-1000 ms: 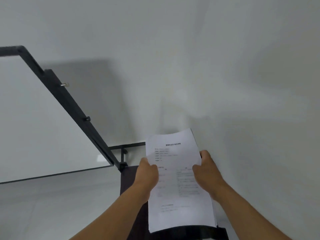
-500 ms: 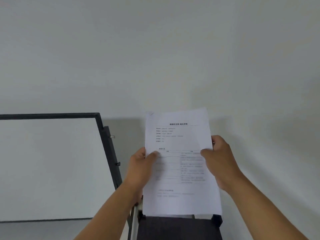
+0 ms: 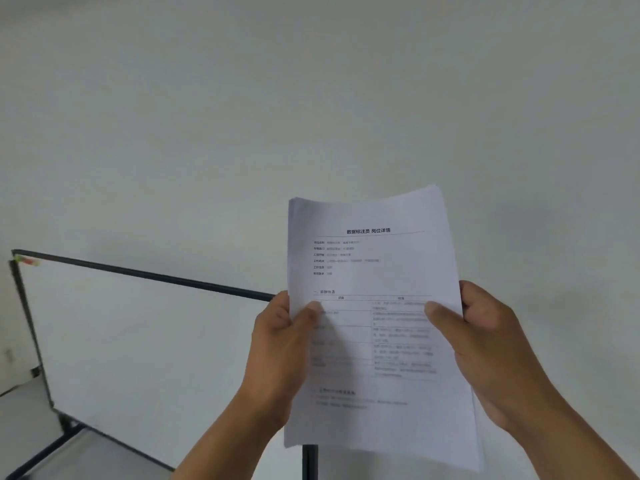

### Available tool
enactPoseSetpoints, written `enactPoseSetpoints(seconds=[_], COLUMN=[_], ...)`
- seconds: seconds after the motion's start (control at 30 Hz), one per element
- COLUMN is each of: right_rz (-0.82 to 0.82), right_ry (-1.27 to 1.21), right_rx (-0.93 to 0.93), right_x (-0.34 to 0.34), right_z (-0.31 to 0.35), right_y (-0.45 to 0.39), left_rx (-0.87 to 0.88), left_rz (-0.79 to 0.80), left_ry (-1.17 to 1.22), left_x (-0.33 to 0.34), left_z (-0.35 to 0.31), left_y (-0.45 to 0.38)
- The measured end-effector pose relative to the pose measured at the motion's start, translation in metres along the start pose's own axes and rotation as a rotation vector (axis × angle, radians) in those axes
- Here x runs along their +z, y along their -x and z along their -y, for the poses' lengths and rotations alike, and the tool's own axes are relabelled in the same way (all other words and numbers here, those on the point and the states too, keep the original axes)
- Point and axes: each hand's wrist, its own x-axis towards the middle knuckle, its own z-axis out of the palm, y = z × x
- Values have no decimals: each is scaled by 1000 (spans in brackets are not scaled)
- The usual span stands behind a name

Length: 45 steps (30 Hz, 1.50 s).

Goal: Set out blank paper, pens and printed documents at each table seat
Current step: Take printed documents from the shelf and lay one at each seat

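A stack of printed documents [image 3: 374,271] is held upright in front of a plain white wall. The top sheet carries a bold heading, short lines of text and a two-column table. My left hand [image 3: 280,344] grips the stack's left edge, thumb lying on the front of the page. My right hand [image 3: 485,344] grips the right edge, its thumb also on the front. The sheets fan slightly at the top left corner. No table, pens or blank paper show in the head view.
A whiteboard [image 3: 138,334] with a black frame stands at the left, tilted in view, with a red and green mark [image 3: 26,260] at its top left corner. A black upright post [image 3: 310,462] shows below the papers. Grey floor lies at bottom left.
The view has swung, so the whiteboard now fills more of the left. The papers and both hands sit further right and higher in view, held the same way.
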Motion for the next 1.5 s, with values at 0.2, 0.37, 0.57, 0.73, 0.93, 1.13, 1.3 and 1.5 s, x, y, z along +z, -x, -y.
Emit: enactPoseSetpoints(seconds=[0.2,0.37,0.57,0.73,0.93,1.13,1.3,1.5], right_rz=[191,268,414,574,628,692,712,745], right_ry=[-91,-88,-133,-162,-170,-188,-225,-297], right_rx=[-70,-150,-177,-168,-184,-200,-191,-186], right_x=[41,91,168,241,316,403,462,530], right_z=[12,10,15,26,40,65,85,99], right_y=[15,37,61,76,92,107,111,107], left_rx=[109,129,115,122,96,108,123,129], left_rz=[-206,-349,-522,-656,-746,-815,-839,-870], left_ry=[-117,-208,-255,-255,-280,-244,-255,-309], left_x=[-45,-96,-164,-226,-287,-366,-421,-481], left_z=[-35,-40,-43,-53,-60,-69,-80,-89], left_y=[39,79,118,134,145,140,128,103])
